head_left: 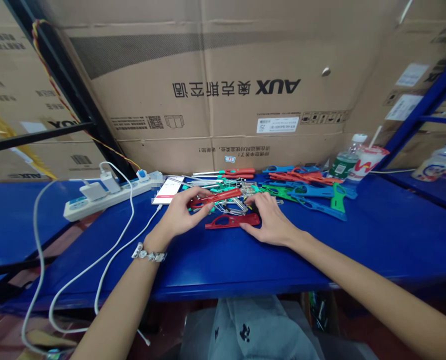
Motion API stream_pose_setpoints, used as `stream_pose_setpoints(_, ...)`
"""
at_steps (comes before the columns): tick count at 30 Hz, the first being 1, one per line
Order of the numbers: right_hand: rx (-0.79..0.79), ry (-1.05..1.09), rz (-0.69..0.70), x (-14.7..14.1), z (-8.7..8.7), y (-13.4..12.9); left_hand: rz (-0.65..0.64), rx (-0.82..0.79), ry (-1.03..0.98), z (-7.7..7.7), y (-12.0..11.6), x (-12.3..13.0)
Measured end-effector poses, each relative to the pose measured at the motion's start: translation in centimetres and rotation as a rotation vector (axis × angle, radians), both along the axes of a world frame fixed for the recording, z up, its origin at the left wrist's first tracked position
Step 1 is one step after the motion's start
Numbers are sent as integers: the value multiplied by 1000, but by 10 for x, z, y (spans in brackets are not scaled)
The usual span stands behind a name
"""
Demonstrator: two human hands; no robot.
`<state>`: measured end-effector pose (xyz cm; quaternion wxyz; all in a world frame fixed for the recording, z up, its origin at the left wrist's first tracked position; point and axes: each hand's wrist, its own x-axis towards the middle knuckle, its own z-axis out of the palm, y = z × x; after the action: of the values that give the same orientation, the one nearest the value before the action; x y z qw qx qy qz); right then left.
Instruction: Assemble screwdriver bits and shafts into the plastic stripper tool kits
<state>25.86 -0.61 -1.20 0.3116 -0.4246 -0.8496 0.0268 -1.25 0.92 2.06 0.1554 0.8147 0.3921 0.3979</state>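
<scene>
My left hand (pixel 181 210) is closed on a red plastic lighter casing half (pixel 223 196), holding it tilted above the blue table. A second red casing half (pixel 232 220) lies in front of it, with an oval opening toward its left end. My right hand (pixel 270 220) has its thumb on that piece's near edge and its curled fingers at the right end. Behind both hands spreads a heap of small lighter parts (pixel 240 204), among them metal and teal pieces, partly hidden by the fingers. Long-necked lighters with red handles (pixel 240 171) lie at the back.
Blue casing pieces (pixel 315 190), orange-red ones (pixel 301 175) and green ones (pixel 337 197) are piled at right. Behind them stand a bottle (pixel 345 160) and a cup with a straw (pixel 367 162). A phone (pixel 169 190), power strip (pixel 110 197) and white cables occupy the left. Cardboard boxes (pixel 226 50) wall the back.
</scene>
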Motion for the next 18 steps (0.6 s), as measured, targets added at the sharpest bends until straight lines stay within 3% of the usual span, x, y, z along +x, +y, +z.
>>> stream_pose_setpoints(5, 39, -248, 133, 1, 2, 6, -86, 49, 76, 2, -10, 7)
stream_pose_setpoints(8, 76, -253, 163, 4, 4, 10, -154, 56, 130, 0, -16, 15)
stream_pose_setpoints(14, 156, 139, -27, 19, 7, 31, -172, 17, 334, -13, -14, 25)
stream_pose_setpoints(18, 159, 67, -127, 24, 12, 53, -153, 45, 438, -22, -13, 32)
